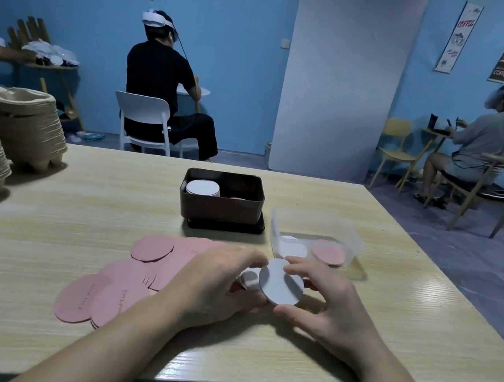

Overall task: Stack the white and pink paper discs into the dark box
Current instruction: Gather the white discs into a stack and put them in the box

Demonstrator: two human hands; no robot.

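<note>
- A person sits at a wooden table (47,228), with both bare forearms reaching in from its near edge.
- The left hand (216,282) and right hand (324,309) meet near the middle of the table, both gripping a small bunch of white discs (280,282). The front disc is tilted up off the table and faces the camera.
- The left fingers curl round the bunch's left edge. The right forefinger and thumb pinch its top and lower edge. This two-handed hold looks meant to square the discs into a neat pile before moving them.
- Pink discs (143,272) lie fanned and overlapping left of the hands, running toward the near left corner. They are probably spread this way so each is easy to pick up.
- The dark box (220,212) stands open beyond the hands, toward the far edge, on what seems to be its own lid (226,226).
- Inside the box, a white stack (203,188) fills the left half. A sliver of pink shows low in the right half, so the colours seem to be kept apart.
- A clear tub (347,232) sits just right of the box, holding a few more pink and white discs.
- Stacks of pulp trays (12,127) stand at the far left corner.
- The task looks partly done, and the held bunch likely belongs on the white stack.
</note>
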